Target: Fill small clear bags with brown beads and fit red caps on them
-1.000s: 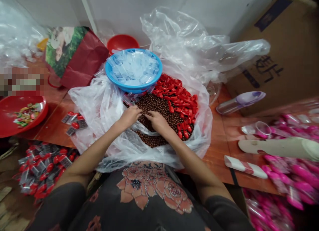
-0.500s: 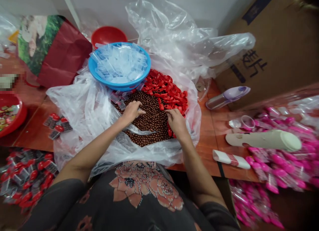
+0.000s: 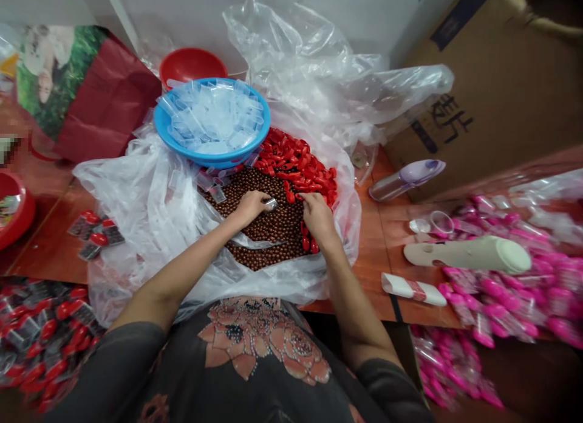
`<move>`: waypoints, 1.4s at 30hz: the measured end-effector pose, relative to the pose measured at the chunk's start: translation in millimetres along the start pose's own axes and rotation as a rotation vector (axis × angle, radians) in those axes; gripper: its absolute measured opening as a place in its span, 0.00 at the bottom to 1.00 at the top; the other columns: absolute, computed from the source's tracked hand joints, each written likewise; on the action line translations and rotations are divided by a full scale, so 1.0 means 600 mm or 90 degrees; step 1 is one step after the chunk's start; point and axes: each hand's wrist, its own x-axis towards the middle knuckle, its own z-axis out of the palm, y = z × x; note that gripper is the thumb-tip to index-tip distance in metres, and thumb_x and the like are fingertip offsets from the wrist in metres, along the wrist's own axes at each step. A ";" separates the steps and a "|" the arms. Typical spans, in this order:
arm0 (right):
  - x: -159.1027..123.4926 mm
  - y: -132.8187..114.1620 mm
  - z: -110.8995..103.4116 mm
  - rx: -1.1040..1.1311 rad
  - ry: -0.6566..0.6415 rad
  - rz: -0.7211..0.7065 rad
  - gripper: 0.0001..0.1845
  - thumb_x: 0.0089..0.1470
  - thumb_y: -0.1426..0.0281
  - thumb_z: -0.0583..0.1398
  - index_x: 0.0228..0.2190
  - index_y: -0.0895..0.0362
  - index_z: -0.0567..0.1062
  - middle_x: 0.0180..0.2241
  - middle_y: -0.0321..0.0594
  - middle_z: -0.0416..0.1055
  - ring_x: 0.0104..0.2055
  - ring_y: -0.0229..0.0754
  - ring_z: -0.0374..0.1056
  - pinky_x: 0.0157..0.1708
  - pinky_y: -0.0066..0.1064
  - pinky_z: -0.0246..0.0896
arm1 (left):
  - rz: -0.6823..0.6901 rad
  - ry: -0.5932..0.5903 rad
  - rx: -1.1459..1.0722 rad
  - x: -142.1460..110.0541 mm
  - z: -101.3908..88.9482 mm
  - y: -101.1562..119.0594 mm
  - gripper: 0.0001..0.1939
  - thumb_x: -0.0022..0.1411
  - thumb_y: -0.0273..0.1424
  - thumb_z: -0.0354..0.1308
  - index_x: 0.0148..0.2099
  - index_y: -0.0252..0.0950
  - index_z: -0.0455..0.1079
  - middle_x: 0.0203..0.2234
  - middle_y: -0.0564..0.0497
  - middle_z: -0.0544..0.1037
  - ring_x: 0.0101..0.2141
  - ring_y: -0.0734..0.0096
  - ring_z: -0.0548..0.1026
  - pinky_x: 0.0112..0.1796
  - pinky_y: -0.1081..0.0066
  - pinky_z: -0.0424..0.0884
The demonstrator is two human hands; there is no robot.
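Over a heap of small brown balls, my left hand is closed round a small clear plastic container, whose end sticks out past the fingertips. My right hand pinches a red cap at the near edge of the pile of red caps; the fingers partly hide it. Balls and caps lie together on a spread white plastic bag. Just behind them, a blue basin is heaped with clear containers.
Filled red-capped containers lie on the table at left, with many more lower left. To the right are a purple-lidded bottle, a pale cylinder and pink-capped pieces. A cardboard box stands at the back right.
My left hand has moved slightly right and now has a clear container showing in its fingers. My right hand has closed on a red cap. The view has shifted a little.
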 end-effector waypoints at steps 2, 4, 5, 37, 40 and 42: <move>0.002 0.003 -0.001 0.006 0.002 0.008 0.22 0.60 0.74 0.48 0.50 0.59 0.75 0.47 0.51 0.72 0.47 0.50 0.69 0.51 0.43 0.65 | -0.001 0.019 0.008 0.010 0.014 0.010 0.17 0.54 0.33 0.67 0.47 0.37 0.79 0.38 0.46 0.82 0.40 0.59 0.76 0.43 0.68 0.66; 0.005 0.005 -0.001 0.011 0.007 0.007 0.22 0.60 0.74 0.48 0.50 0.58 0.75 0.48 0.52 0.73 0.49 0.51 0.69 0.52 0.45 0.65 | 0.000 0.039 -0.015 0.018 0.027 0.012 0.16 0.53 0.33 0.67 0.45 0.37 0.80 0.37 0.46 0.82 0.40 0.59 0.76 0.43 0.68 0.66; 0.006 0.005 0.000 0.014 0.011 0.006 0.22 0.60 0.74 0.48 0.51 0.58 0.75 0.49 0.52 0.73 0.49 0.51 0.69 0.53 0.45 0.64 | 0.001 0.048 -0.042 0.020 0.033 0.011 0.15 0.52 0.32 0.68 0.44 0.36 0.80 0.35 0.47 0.81 0.39 0.60 0.76 0.42 0.68 0.66; -0.029 -0.092 0.008 0.590 -0.020 0.170 0.24 0.48 0.61 0.66 0.48 0.51 0.77 0.43 0.35 0.77 0.39 0.39 0.71 0.46 0.37 0.68 | -0.062 -0.029 -0.778 -0.116 -0.014 0.004 0.25 0.40 0.30 0.74 0.44 0.31 0.76 0.38 0.48 0.80 0.36 0.71 0.76 0.45 0.65 0.71; -0.041 -0.108 0.000 0.575 -0.033 0.139 0.22 0.52 0.58 0.63 0.49 0.50 0.78 0.45 0.37 0.76 0.42 0.41 0.72 0.48 0.39 0.68 | -0.029 -0.016 -0.717 -0.125 -0.016 0.005 0.24 0.42 0.30 0.73 0.44 0.31 0.77 0.39 0.47 0.81 0.39 0.67 0.76 0.49 0.63 0.68; -0.048 -0.112 -0.002 0.553 -0.021 0.107 0.21 0.54 0.58 0.62 0.49 0.50 0.78 0.47 0.39 0.75 0.45 0.42 0.72 0.51 0.42 0.66 | -0.020 -0.002 -0.680 -0.132 -0.017 0.008 0.24 0.43 0.30 0.72 0.45 0.31 0.77 0.40 0.46 0.81 0.40 0.65 0.77 0.50 0.62 0.68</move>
